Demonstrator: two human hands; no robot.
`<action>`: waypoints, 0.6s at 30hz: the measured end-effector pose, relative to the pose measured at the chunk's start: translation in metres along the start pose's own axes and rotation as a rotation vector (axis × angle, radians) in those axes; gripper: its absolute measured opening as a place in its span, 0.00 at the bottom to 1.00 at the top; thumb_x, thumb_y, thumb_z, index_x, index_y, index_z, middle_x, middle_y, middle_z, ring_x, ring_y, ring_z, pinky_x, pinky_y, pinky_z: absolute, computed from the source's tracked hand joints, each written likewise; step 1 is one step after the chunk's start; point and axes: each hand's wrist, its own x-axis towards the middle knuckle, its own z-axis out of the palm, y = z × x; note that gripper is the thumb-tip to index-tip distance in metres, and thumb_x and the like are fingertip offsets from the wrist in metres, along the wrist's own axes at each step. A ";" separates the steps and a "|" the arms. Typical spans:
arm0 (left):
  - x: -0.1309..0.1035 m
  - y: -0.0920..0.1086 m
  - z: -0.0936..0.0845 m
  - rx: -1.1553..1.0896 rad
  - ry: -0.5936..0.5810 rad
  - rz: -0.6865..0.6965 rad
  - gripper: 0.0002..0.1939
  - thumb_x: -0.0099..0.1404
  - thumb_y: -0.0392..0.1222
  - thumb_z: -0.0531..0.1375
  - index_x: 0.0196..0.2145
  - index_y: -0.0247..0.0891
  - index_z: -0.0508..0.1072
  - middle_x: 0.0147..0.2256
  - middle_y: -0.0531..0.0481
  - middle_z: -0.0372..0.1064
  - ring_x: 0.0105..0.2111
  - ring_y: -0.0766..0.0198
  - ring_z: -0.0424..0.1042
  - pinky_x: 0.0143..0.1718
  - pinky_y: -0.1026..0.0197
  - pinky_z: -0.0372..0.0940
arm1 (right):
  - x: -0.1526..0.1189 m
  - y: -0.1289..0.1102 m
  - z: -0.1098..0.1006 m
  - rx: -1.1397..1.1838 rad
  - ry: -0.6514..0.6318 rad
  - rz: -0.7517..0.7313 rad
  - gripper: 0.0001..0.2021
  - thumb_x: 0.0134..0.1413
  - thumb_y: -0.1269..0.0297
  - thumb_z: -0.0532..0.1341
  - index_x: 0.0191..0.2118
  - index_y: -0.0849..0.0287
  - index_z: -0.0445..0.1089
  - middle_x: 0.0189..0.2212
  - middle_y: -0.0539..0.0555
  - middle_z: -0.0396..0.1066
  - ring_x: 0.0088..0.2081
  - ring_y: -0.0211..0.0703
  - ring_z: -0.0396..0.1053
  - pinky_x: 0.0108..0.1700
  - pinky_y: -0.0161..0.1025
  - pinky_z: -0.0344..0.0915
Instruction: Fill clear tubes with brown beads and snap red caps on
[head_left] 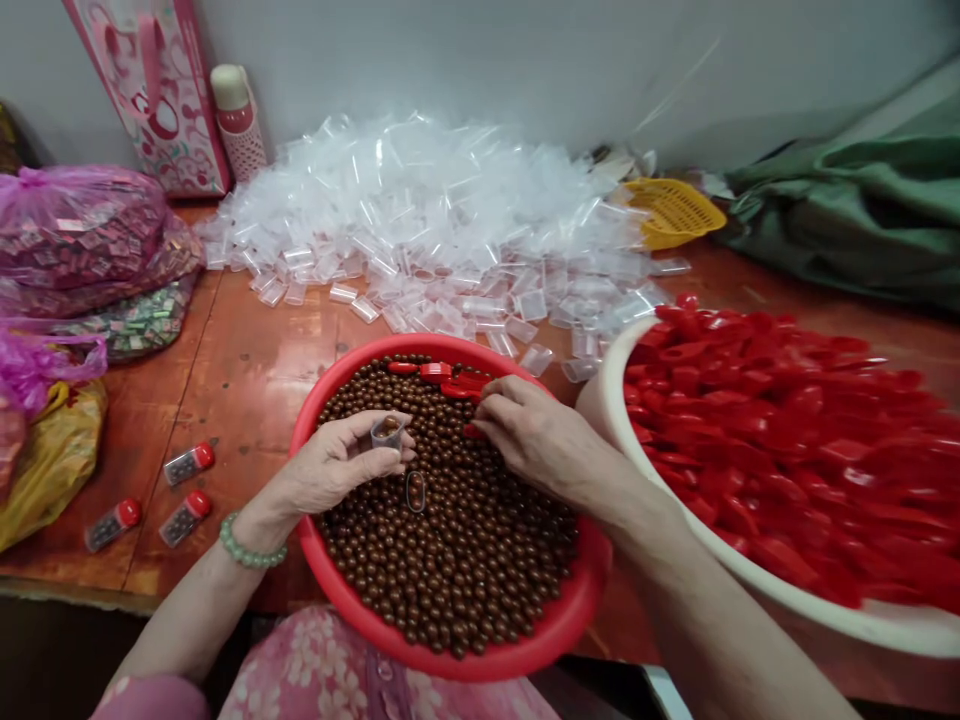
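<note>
My left hand (345, 462) is closed round a small clear plastic container (388, 432), its mouth up and something brown showing inside. It is above a red basin (570, 640) of round brown balls (442, 560). To the right, my right hand (525, 435) has its fingers bent together over the balls, with a red plastic cap (474, 431) at the fingertips. More red caps (450, 378) lie on the balls at the basin's far side, just beyond that hand. An oval clear container (415, 492) stands among the balls below my left hand.
A large heap of clear containers (450, 220) lies behind the basin. At the right is a white tub (626, 420) of red caps. Three filled, red-capped containers (185, 518) lie at the left, near tied plastic bags (82, 230). A yellow basket (675, 212) stands at the back.
</note>
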 end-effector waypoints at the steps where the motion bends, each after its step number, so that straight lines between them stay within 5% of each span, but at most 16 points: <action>1: 0.000 -0.001 0.001 -0.016 0.002 0.008 0.23 0.58 0.45 0.67 0.50 0.36 0.72 0.42 0.45 0.72 0.44 0.62 0.72 0.47 0.58 0.67 | -0.001 -0.001 0.001 0.016 0.003 -0.016 0.08 0.62 0.69 0.53 0.35 0.61 0.69 0.37 0.59 0.70 0.38 0.47 0.67 0.42 0.43 0.65; 7: 0.000 -0.010 0.000 -0.087 -0.020 0.033 0.21 0.59 0.43 0.67 0.49 0.37 0.73 0.40 0.46 0.72 0.43 0.63 0.72 0.45 0.60 0.67 | -0.003 -0.005 0.011 -0.090 -0.048 0.019 0.10 0.61 0.74 0.52 0.41 0.62 0.70 0.36 0.60 0.72 0.38 0.50 0.69 0.43 0.46 0.65; 10: 0.001 -0.014 0.000 -0.112 -0.005 0.035 0.20 0.57 0.42 0.68 0.47 0.36 0.73 0.38 0.47 0.72 0.40 0.65 0.72 0.45 0.60 0.67 | -0.002 -0.008 0.006 0.017 0.049 0.071 0.10 0.62 0.72 0.51 0.41 0.60 0.70 0.34 0.59 0.71 0.37 0.49 0.69 0.42 0.45 0.66; 15: 0.004 -0.011 0.008 -0.115 0.094 -0.023 0.17 0.53 0.43 0.70 0.38 0.33 0.72 0.36 0.48 0.73 0.37 0.64 0.75 0.43 0.61 0.68 | 0.006 -0.032 -0.011 0.817 0.358 0.323 0.07 0.58 0.60 0.59 0.39 0.56 0.67 0.30 0.51 0.70 0.29 0.40 0.69 0.32 0.39 0.69; 18: 0.005 -0.007 0.014 -0.152 0.138 -0.038 0.19 0.50 0.41 0.72 0.36 0.33 0.69 0.36 0.49 0.72 0.37 0.62 0.77 0.39 0.62 0.70 | 0.016 -0.053 -0.012 1.382 0.359 0.498 0.13 0.51 0.55 0.65 0.38 0.56 0.65 0.25 0.46 0.67 0.21 0.33 0.66 0.24 0.33 0.67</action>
